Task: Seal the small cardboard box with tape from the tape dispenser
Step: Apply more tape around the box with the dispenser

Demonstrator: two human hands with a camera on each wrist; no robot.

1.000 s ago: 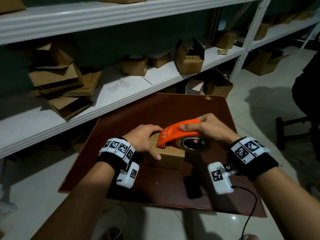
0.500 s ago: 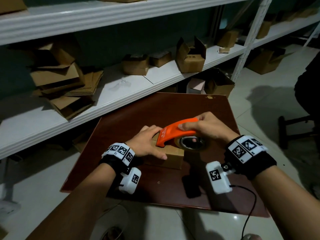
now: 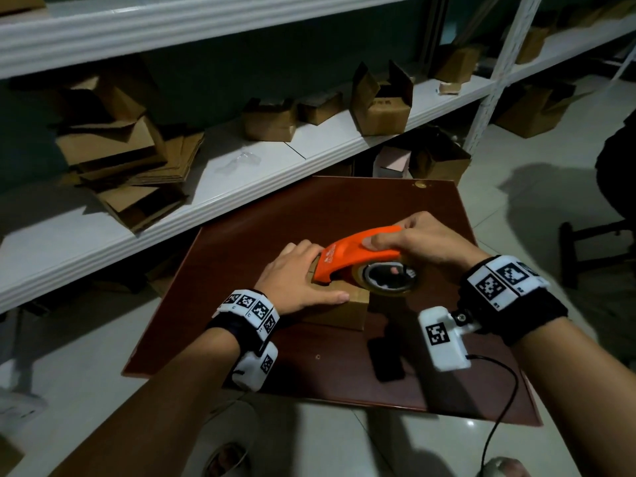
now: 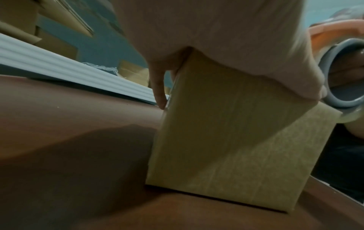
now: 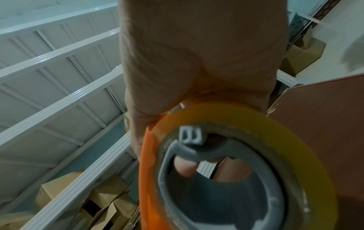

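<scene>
A small brown cardboard box (image 3: 344, 313) (image 4: 226, 140) stands on the dark red-brown table (image 3: 261, 222). My left hand (image 3: 296, 280) lies flat on the box's top, thumb along its near edge and a finger (image 4: 158, 87) down its far side. The orange tape dispenser (image 3: 358, 254) rests on the box's top, its nose against my left fingers. My right hand (image 3: 416, 241) grips the dispenser's handle, thumb on top. The yellowish tape roll (image 3: 389, 280) (image 5: 246, 163) hangs past the box's right edge. Two fingertips (image 5: 185, 168) show through the roll's grey core.
A small black object (image 3: 385, 359) lies on the table near the front. White shelves (image 3: 241, 173) behind the table hold flattened cartons (image 3: 137, 166) and open boxes (image 3: 382, 98). More boxes stand under the shelf. A dark stool (image 3: 592, 249) is on the tiled floor at right.
The view has shifted slightly. My left hand has slid further over the box top, its thumb now stretched along the near edge. The dispenser stays on the box in about the same spot.
</scene>
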